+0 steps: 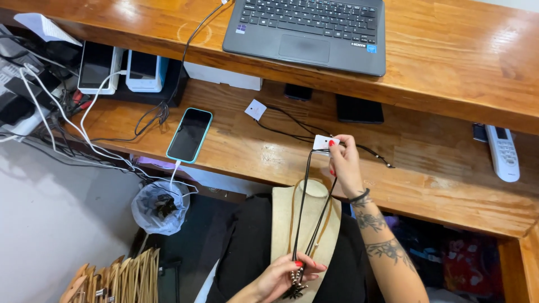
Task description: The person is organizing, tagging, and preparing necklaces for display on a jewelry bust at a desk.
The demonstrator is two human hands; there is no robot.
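while your right hand (343, 160) pinches the small white tag (323, 142) at the top of the black cord necklace (304, 196), its fingertips closed tight on the card, your left hand (283, 276) sits lower, fingers curled loosely around the beaded pendant (295, 285) at the cord's bottom. the cords run taut between your two sets of fingers, lying over the beige display bust (283, 219). beyond your right fingertips, a second corded tag (256, 109) lies on the wooden counter (426, 168), and a turquoise-cased phone (190, 134) rests well off to their left.

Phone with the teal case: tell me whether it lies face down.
No, the phone lies screen up on the wooden desk, its dark glass showing.
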